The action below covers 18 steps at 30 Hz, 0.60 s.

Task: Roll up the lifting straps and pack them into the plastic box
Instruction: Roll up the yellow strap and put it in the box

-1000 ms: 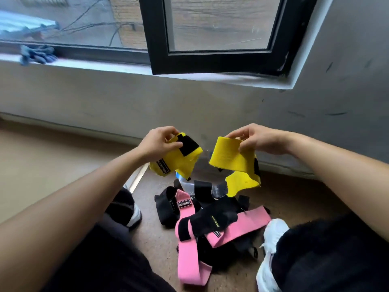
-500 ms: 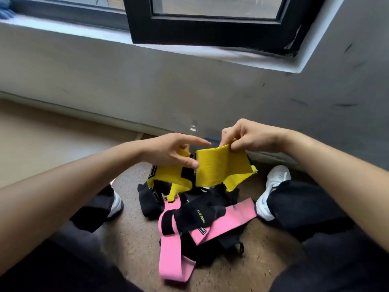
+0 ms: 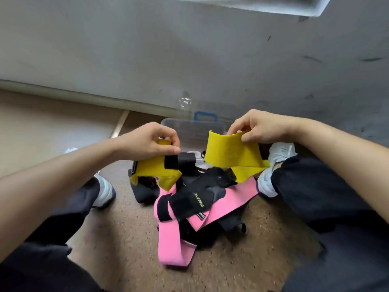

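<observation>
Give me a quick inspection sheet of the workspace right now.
Surface: speckled brown floor.
Job's things: yellow piece with the black patch and longer yellow piece held up, unrolled; pink straps and black straps heaped on the floor; clear plastic box beyond them, by the wall.
Clutter: nothing seen.
Hands: left hand pinches the patched piece; right hand pinches the longer one.
Cables: nothing seen.
Surroundings: grey wall, window ledge above; white shoes flank the pile.
</observation>
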Available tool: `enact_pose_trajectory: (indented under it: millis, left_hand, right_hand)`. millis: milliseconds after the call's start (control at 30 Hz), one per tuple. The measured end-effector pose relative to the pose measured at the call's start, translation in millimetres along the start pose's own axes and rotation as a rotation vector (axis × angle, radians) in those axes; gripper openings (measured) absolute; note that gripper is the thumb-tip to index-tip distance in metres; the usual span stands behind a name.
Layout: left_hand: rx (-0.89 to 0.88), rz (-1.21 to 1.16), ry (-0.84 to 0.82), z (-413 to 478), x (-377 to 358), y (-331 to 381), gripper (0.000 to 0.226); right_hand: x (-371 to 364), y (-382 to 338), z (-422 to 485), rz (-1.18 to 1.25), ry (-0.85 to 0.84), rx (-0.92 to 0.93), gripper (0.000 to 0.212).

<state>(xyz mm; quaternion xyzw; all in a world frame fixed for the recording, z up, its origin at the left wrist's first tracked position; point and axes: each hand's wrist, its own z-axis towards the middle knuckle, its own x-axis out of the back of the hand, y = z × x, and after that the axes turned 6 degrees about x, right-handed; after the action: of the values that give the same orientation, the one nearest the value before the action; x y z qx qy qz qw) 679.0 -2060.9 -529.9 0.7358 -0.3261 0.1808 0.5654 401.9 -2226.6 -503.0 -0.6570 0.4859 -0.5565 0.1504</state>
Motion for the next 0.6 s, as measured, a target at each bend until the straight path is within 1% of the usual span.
enact_pose_trajectory:
  millis: [33,67,100,167,200,233,267,300,367,400,467,500,600]
  left_hand:
    - [-0.007,0.008,0.082,3,-2,1,0.007]
    - [-0.002,0.027,0.148,7,-5,1,0.02]
    - [0.005,0.053,0.173,9,-6,3,0.037]
    - [-0.014,0.127,0.128,12,-10,8,0.071]
    - [-0.035,0.154,0.084,12,-12,13,0.081]
    - [-0.064,0.175,0.048,13,-15,18,0.084]
    - [-0.093,0.194,0.021,13,-17,21,0.079]
    - [-0.121,0.215,0.005,13,-19,25,0.065]
    - [-0.141,0.273,0.015,13,-19,28,0.021]
    - [-0.142,0.268,0.037,12,-17,27,0.013]
    - [-0.127,0.198,0.098,11,-11,19,0.023]
    - [-0.111,0.15,0.131,10,-6,15,0.027]
    - [-0.034,0.071,0.18,2,10,1,0.029]
  right_hand:
    - [-3,-2,2,0.001,-0.001,0.009,0.039]
    - [-5,-4,4,0.005,-0.001,0.018,0.04]
    - [-6,-7,4,0.009,-0.006,0.031,0.04]
    - [-7,-13,3,0.006,-0.036,0.06,0.043]
    - [-7,-18,3,-0.002,-0.058,0.075,0.045]
    - [-8,-23,2,-0.013,-0.08,0.097,0.046]
    - [-10,-27,2,-0.026,-0.093,0.121,0.047]
    - [-11,-31,2,-0.038,-0.095,0.14,0.046]
    - [-13,-31,2,-0.054,-0.069,0.15,0.042]
    - [-13,-28,2,-0.055,-0.054,0.141,0.039]
    - [-13,-20,2,-0.049,-0.062,0.101,0.025]
    - [-14,-15,2,-0.037,-0.084,0.072,0.023]
    - [-20,4,2,0.04,-0.157,-0.035,0.025]
